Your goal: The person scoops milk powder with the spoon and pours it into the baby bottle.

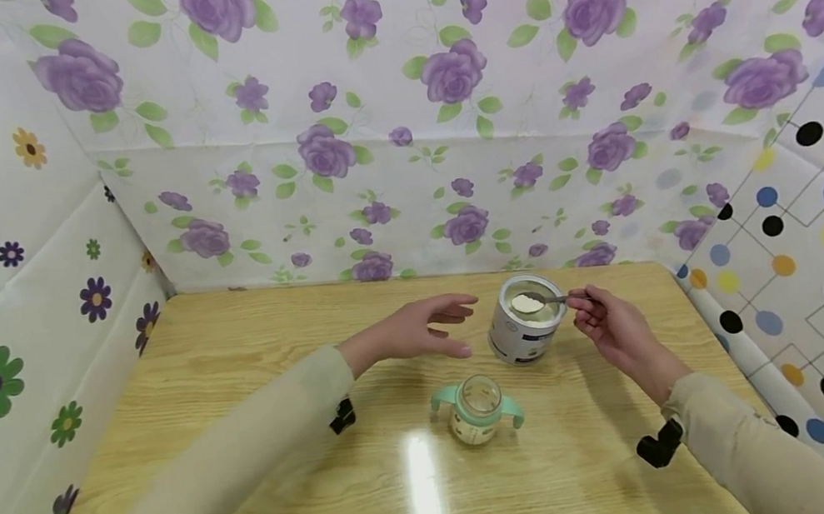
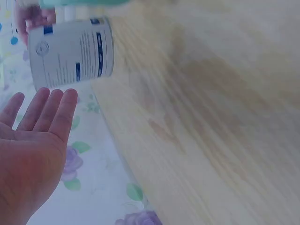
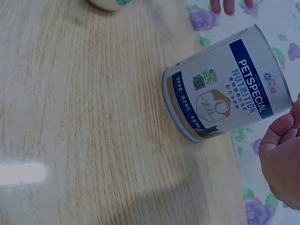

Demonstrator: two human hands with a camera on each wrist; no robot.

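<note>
1. Beige cloth sleeve on the left leads to the left hand, its fingers apart and holding nothing, near the can but not touching it.
2. The bottle stands upright on the counter, just in front of the can, long axis vertical, a green handle on either side; I cannot tell whether its top is open.
3. The can stands upright and uncovered, mouth up.
4. The spoon is at the can's mouth, roughly level; its long axis runs left to right, bowl pointing left, handle right. White powder heaps the bowl, so this scoop looks taken; emptying it seems left to do.
5. The right hand, to the right of the can, pinches the spoon's handle, fingers curled.
</note>
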